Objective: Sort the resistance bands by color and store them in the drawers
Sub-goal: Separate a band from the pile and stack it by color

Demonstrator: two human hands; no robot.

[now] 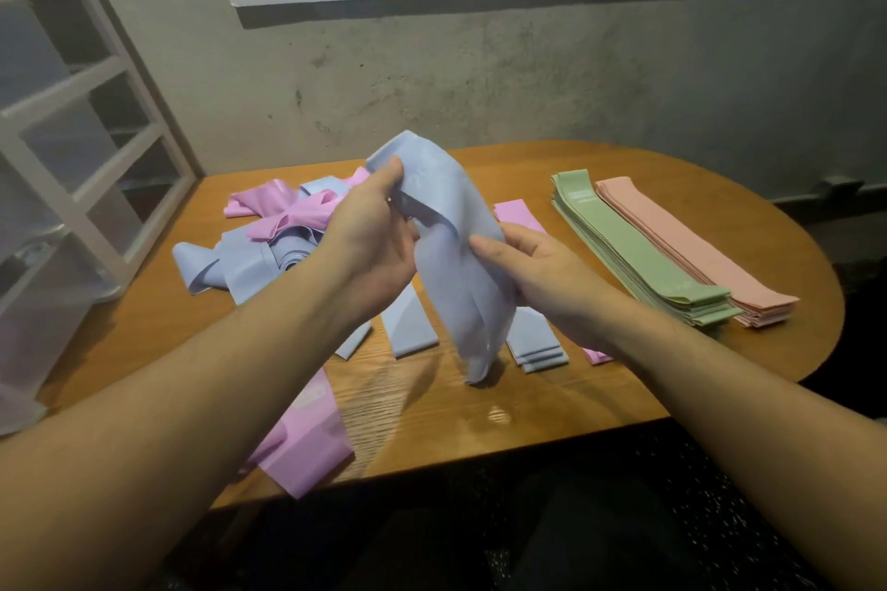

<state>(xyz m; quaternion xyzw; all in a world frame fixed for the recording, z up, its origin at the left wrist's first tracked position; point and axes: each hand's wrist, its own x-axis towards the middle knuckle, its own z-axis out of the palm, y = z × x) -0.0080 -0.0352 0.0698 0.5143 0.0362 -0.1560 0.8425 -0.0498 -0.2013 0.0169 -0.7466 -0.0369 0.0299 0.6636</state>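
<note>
Holding a light blue band (449, 254) up over the middle of the desk (600, 379), I have both hands on it. My left hand (369, 235) pinches its upper end, thumb pressed on the near face with the fingers curled behind. My right hand (533, 264) grips its right edge lower down, fingers wrapped round the folded rubber. The band's long axis runs steeply, from the top end up and slightly left, near the far edge of the desk, down to a lower end that points toward me and hangs just above the wood. It is creased and doubled along its length.

Behind my left hand lies a tangled heap (283, 235) of pink and blue bands, their strips running every way. Below my hands, flat blue bands (535, 341) lie in short stacks, their long axes running away from me. A pink band (516, 211) lies flat behind my right hand, and another pink one (312, 437) hangs over the near edge under my left forearm.

On the right, a green stack (638, 250) and a peach stack (691, 250) lie side by side, touching, both slanting from far left to near right. The drawer unit (72, 149) stands at the left edge of the desk.
</note>
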